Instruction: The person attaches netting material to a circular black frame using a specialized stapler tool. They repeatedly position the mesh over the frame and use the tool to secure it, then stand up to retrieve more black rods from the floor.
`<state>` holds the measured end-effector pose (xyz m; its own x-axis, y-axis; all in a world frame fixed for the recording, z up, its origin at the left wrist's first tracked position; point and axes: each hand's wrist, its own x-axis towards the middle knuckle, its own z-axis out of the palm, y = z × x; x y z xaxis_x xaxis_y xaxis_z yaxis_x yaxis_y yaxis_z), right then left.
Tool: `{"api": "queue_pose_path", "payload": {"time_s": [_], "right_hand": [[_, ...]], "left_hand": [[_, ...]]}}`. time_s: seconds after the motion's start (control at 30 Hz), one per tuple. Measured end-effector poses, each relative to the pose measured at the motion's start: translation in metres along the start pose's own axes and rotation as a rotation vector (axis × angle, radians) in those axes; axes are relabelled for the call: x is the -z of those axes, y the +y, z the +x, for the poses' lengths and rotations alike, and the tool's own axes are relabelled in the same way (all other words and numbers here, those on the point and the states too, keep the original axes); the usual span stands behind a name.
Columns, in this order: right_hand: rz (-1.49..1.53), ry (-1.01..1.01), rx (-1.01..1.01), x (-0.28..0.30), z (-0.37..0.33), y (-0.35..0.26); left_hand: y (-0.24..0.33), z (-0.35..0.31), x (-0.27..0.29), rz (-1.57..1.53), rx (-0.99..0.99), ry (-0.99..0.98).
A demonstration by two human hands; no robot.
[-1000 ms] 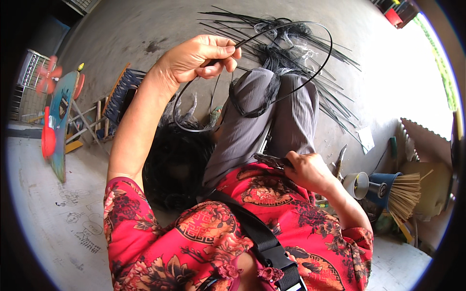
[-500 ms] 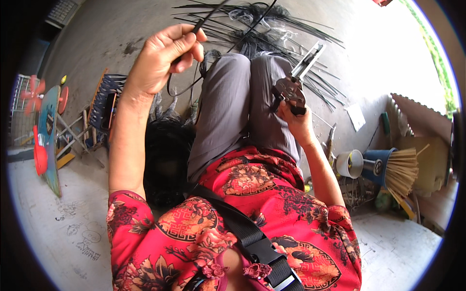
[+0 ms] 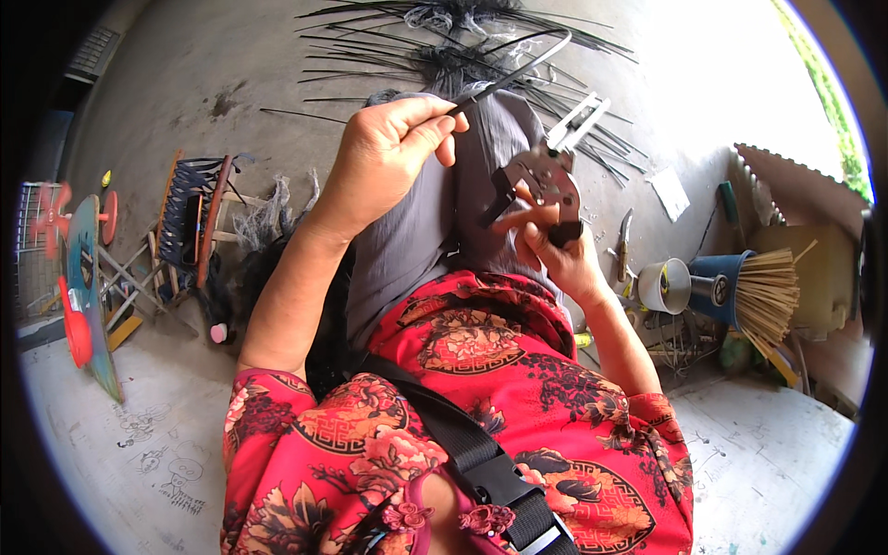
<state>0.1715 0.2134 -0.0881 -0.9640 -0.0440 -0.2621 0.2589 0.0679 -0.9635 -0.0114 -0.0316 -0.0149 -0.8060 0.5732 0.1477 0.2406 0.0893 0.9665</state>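
Observation:
My left hand (image 3: 393,157) is closed over my lap, pinching a thin black strip (image 3: 481,92) between thumb and fingers. From there the strip rises and bends over to the right in an arc. My right hand (image 3: 569,264) holds a dark metal plier-type stapler (image 3: 550,176) by its handles, with fingers between them. A silver rail (image 3: 578,120) points away at its front. The strip's curved part hangs just beyond the tool, and the two look apart. My grey trousers (image 3: 407,222) lie beneath both hands.
Bundles of long black strips (image 3: 361,55) with pale thread lie on the floor ahead. At the right are a knife (image 3: 625,242), a white bucket (image 3: 662,285) and a blue bucket (image 3: 720,287) of wooden sticks. A small chair (image 3: 190,222) and a skateboard-like board (image 3: 83,277) stand left.
My left hand has moved right and lower, bringing the strip toward the stapler. The strip's end now arcs to the right. The stapler has shifted slightly left and lower, and its handles look wider apart.

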Motion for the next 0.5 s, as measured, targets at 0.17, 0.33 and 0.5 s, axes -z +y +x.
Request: {"api": "queue_pose_path", "payload": {"time_s": [0.17,0.33,0.5], "right_hand": [[-0.370,0.281,0.183,-0.023,0.038,-0.043],[-0.453,0.274,0.260,-0.042,0.061,-0.052],[-0.516,0.266,0.201,-0.047,0.068,-0.066]], "left_hand": [[0.033,0.004,0.008,0.194,-0.082,0.133],[0.027,0.005,0.018,0.440,-0.280,0.241],[0.013,0.008,0.015,0.648,-0.465,0.355]]}}
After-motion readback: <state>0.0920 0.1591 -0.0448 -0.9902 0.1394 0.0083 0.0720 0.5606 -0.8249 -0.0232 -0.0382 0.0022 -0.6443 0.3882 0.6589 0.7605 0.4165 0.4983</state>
